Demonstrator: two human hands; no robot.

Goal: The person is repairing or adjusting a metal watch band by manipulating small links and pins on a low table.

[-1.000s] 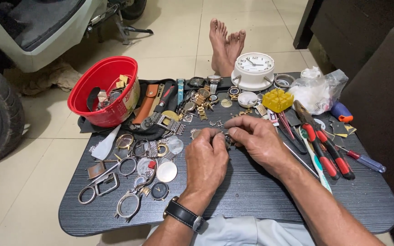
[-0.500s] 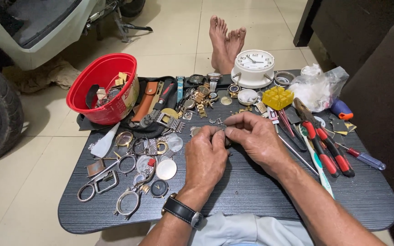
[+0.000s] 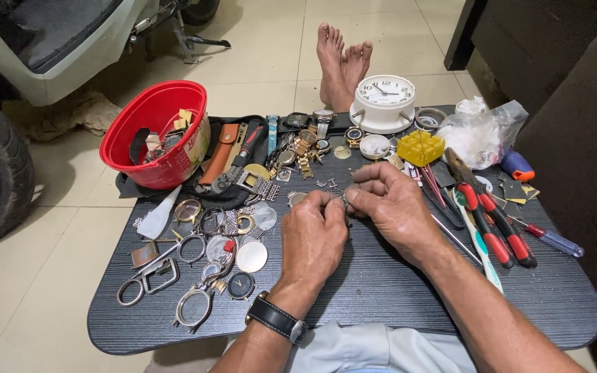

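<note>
A small metal watch part (image 3: 345, 201), likely light, stiff and slippery, is being pinched at its ends between left hand (image 3: 314, 235) and right hand (image 3: 390, 205), both grips clenched, above the desk (image 3: 381, 290) centre, 6 o'clock of the white clock (image 3: 382, 102).

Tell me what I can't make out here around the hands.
Head view only:
- Small metal piece pinched between left hand and right hand: mostly covered by fingertips, too small to identify.
- Bucket contents: partly behind its rim.
- Plastic bag contents: hidden by crumpled film.
</note>
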